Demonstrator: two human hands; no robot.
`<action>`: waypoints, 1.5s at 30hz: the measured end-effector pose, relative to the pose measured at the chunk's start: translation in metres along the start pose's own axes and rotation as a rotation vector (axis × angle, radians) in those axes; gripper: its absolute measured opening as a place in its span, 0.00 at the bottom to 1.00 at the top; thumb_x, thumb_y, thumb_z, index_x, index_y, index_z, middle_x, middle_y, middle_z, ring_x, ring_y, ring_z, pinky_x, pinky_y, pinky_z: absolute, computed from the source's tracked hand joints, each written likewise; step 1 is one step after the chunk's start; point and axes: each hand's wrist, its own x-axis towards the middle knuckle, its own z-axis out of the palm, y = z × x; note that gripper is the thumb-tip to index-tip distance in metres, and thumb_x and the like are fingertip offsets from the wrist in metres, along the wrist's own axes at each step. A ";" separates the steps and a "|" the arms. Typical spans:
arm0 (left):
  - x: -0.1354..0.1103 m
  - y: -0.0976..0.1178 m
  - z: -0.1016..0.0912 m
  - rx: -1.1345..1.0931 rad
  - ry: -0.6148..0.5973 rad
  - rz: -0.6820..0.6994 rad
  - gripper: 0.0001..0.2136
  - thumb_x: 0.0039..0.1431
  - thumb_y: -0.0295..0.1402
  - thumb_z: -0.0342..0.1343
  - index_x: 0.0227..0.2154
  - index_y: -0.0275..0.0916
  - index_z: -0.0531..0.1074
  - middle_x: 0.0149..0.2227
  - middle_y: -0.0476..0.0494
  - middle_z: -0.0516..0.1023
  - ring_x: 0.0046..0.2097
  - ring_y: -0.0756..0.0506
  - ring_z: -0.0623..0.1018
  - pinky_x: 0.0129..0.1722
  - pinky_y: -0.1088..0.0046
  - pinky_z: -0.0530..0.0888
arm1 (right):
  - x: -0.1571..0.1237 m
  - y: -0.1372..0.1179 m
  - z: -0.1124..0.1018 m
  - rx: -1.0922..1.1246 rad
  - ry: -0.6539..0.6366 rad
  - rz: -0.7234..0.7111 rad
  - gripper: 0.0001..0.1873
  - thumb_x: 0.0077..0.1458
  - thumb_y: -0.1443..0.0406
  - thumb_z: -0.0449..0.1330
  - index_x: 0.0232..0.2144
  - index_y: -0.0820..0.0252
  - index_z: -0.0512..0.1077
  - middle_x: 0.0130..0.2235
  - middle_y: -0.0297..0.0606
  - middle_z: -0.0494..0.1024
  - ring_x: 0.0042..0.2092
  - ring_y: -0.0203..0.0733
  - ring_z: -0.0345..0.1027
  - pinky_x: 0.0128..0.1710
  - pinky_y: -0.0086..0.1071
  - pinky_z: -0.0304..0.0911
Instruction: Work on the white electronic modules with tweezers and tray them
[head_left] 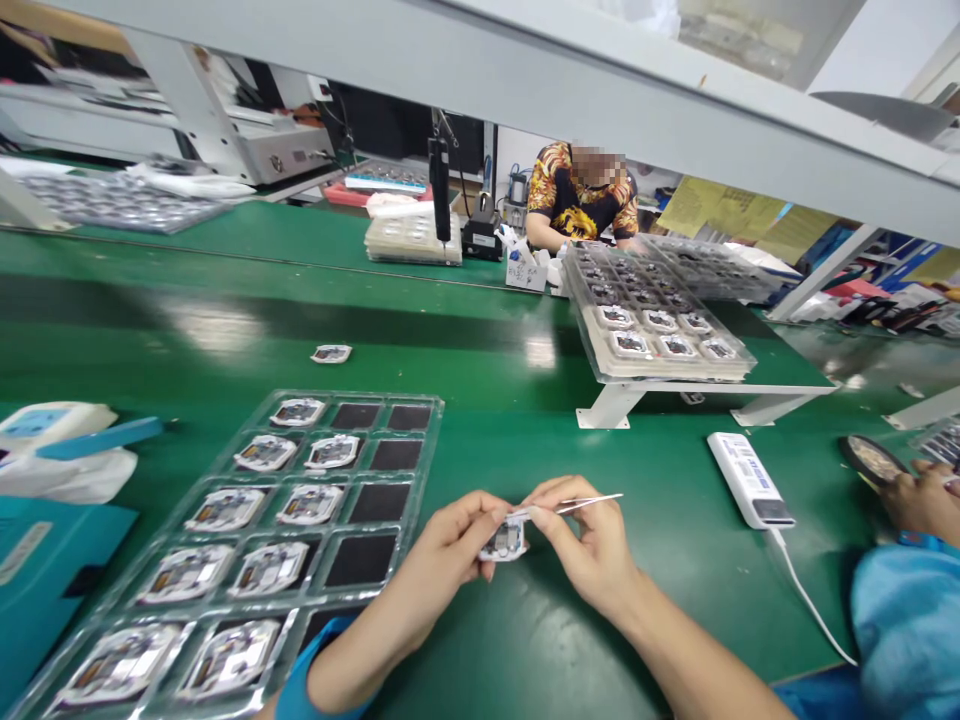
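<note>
My left hand (454,535) pinches a small white part with a circuit board (504,541) just above the green table. My right hand (589,535) is closed on thin metal tweezers (581,505), whose tip end sits at the top edge of that part. Left of my hands lies a clear plastic tray (420,455) with several of the same parts (309,504) in its pockets; its right column of pockets shows only dark bottoms.
A lone part (331,353) lies on the green belt. A raised stand (622,400) holds stacked trays of parts (660,335). A white device with cable (748,478) lies at right. Another person's hand (919,498) works at the far right; a seated person (581,195) faces me across the table.
</note>
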 end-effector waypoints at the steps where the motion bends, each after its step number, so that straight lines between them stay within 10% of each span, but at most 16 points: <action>1: 0.000 0.000 0.000 -0.002 0.000 0.000 0.18 0.51 0.51 0.59 0.29 0.38 0.72 0.22 0.54 0.68 0.23 0.52 0.66 0.23 0.77 0.59 | 0.000 0.000 0.000 0.004 0.003 0.002 0.04 0.59 0.70 0.61 0.33 0.57 0.73 0.32 0.38 0.81 0.35 0.38 0.78 0.35 0.29 0.73; 45: -0.003 0.003 -0.002 -0.064 0.012 0.125 0.13 0.53 0.42 0.60 0.34 0.37 0.75 0.23 0.53 0.71 0.24 0.51 0.68 0.23 0.77 0.61 | -0.004 0.006 0.004 -0.139 0.049 -0.134 0.05 0.59 0.71 0.61 0.34 0.56 0.73 0.32 0.39 0.84 0.35 0.42 0.80 0.36 0.35 0.76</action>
